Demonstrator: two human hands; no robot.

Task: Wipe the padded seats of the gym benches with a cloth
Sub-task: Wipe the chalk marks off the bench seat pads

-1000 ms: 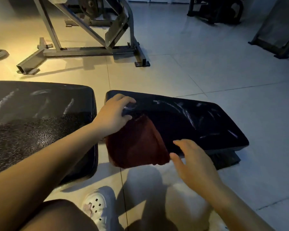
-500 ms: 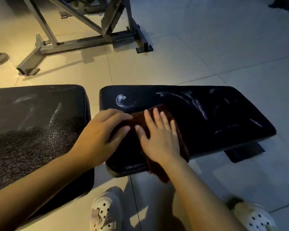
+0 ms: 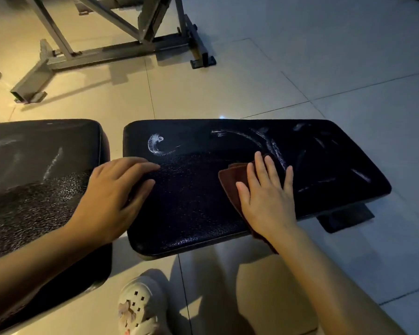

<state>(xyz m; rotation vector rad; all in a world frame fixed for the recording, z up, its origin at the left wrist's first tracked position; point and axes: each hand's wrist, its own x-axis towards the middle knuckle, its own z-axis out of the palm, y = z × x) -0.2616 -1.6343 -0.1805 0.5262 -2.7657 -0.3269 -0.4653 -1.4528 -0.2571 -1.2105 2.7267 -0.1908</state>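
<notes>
A black padded bench seat [image 3: 198, 209] lies low across the middle of the view, streaked with white smears. My right hand [image 3: 266, 197] presses a folded dark red cloth [image 3: 230, 182] flat on the seat's middle, fingers straight and spread. Most of the cloth is hidden under the hand; one end hangs over the near edge. My left hand [image 3: 114, 194] rests on the seat's left end, fingers lightly bent over the edge. A second black pad [image 3: 39, 180] with white streaks lies to the left, across a narrow gap.
A grey metal gym frame [image 3: 121, 47] stands on the tiled floor behind the pads. The bench's dark foot [image 3: 346, 217] sticks out under the right end. My white clog [image 3: 140, 308] is on the floor below the seat.
My right hand has slid the cloth to the right along the seat, away from my left hand. The left hand stayed at the seat's left end and no longer touches the cloth.
</notes>
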